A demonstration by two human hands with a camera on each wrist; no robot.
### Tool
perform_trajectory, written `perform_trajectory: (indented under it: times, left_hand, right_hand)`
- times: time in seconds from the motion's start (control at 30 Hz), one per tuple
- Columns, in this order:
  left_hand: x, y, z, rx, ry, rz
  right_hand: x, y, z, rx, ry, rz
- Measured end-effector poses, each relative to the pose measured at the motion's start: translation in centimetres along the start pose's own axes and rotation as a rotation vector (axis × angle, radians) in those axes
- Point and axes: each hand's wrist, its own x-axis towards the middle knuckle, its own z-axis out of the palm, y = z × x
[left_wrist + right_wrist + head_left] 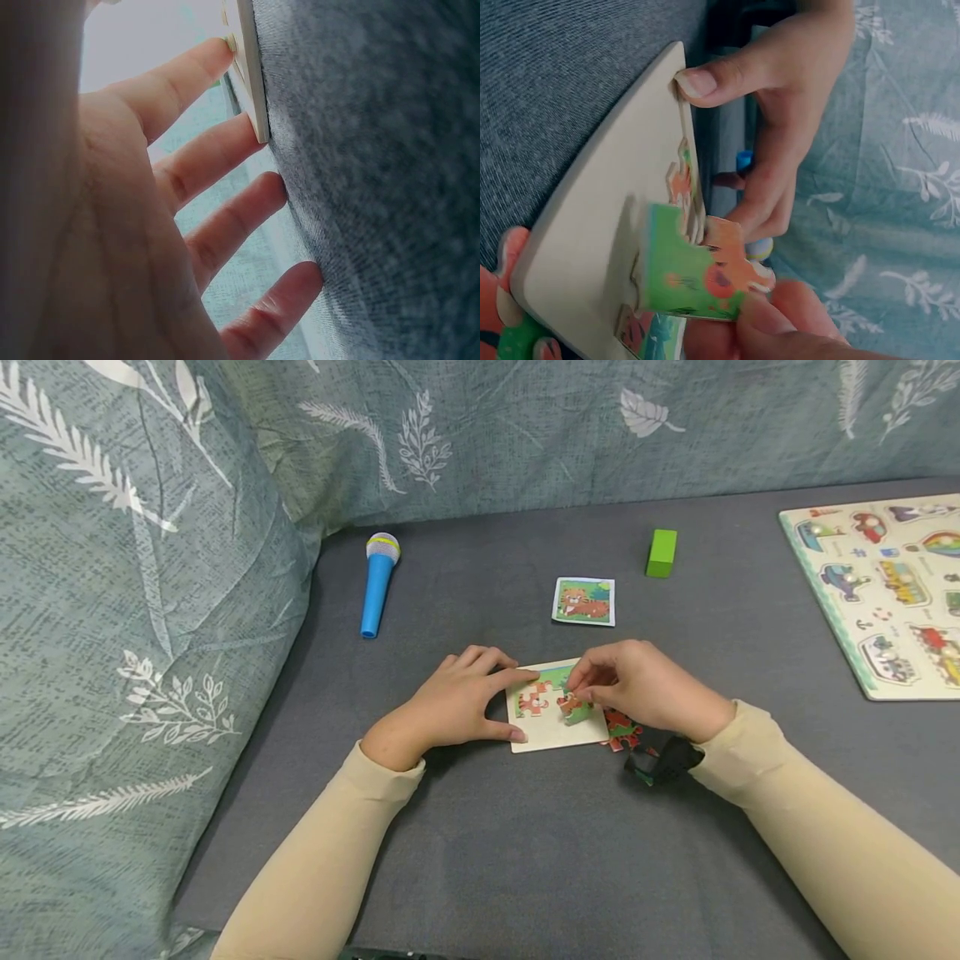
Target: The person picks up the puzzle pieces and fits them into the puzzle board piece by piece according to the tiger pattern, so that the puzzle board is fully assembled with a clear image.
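Note:
A cream puzzle board [551, 737] lies on the grey cloth, with several picture pieces set along its upper and left parts. My left hand [459, 697] rests on the board's left side, thumb and forefinger on its edge and the other fingers spread on the cloth. Between thumb and fingers, my right hand [645, 685] pinches a green and orange jigsaw piece [686, 262], tilted just above the board. Loose red and green pieces [621, 731] lie at the board's lower right corner, partly hidden by the board and right hand.
A picture card [583, 602] with a tiger lies beyond the board. Farther off are a green block [662, 553] and a blue toy microphone [378, 585]. At the right lies a large picture board [885, 602]. Leaf-patterned cloth [480, 443] rises behind and at the left.

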Motion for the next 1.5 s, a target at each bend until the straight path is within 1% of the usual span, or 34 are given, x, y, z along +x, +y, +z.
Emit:
perform_trajectory:
  times: [0.13,0.23,0.43,0.6,0.67,0.83,0.93,1.0,1.1,1.17,1.27,1.33,1.5]
  left_hand:
    - [0.0,0.0,0.0,0.005,-0.001,0.004]
    - [0.0,-0.1,0.0,0.002,-0.001,0.004]
    - [0.0,0.0,0.0,-0.007,0.004,-0.009]
    - [0.0,-0.1,0.0,-0.03,0.02,-0.025]
    - [0.0,-0.2,0.0,-0.039,0.02,-0.039]
    - [-0.1,-0.6,0.0,-0.051,0.006,-0.085]
    - [-0.1,-0.5,0.1,-0.06,-0.012,-0.1]
    - [0.0,-0.4,0.2,-0.061,-0.024,-0.097]
    - [0.2,-0.4,0.4,-0.059,-0.037,-0.095]
    - [0.4,-0.3,0.5,-0.053,-0.04,-0.091]
    - [0.5,-0.3,0.6,-0.047,-0.045,-0.094]
    - [0.4,-0.4,0.6,-0.042,-0.044,-0.098]
    - [0.0,-0.5,0.3,-0.034,-0.029,-0.113]
  right_hand:
    - [0.1,0.0,0.3,-0.014,0.05,-0.016]
    - [0.1,-0.1,0.5,-0.027,0.067,-0.025]
    - [0.1,0.0,0.7,-0.086,0.037,-0.048]
    - [0.0,-0.1,0.8,-0.08,-0.006,-0.038]
    - [0.1,-0.2,0.8,-0.083,-0.013,-0.045]
    - [0.2,-0.5,0.5,-0.128,-0.021,-0.063]
    - [0.2,-0.6,0.4,-0.108,-0.018,-0.027]
    - [0.1,-0.6,0.3,-0.082,0.01,0.012]
    - [0.5,-0.8,0.4,-0.053,0.041,0.033]
    - [0.9,-1.0,0.5,-0.053,0.047,0.016]
    - [1.9,-1.4,1.0,-0.036,0.031,-0.025]
    - [2.6,-1.6,1.4,-0.025,0.022,-0.032]
    - [4.3,-1.7,2.2,-0.002,0.043,-0.009]
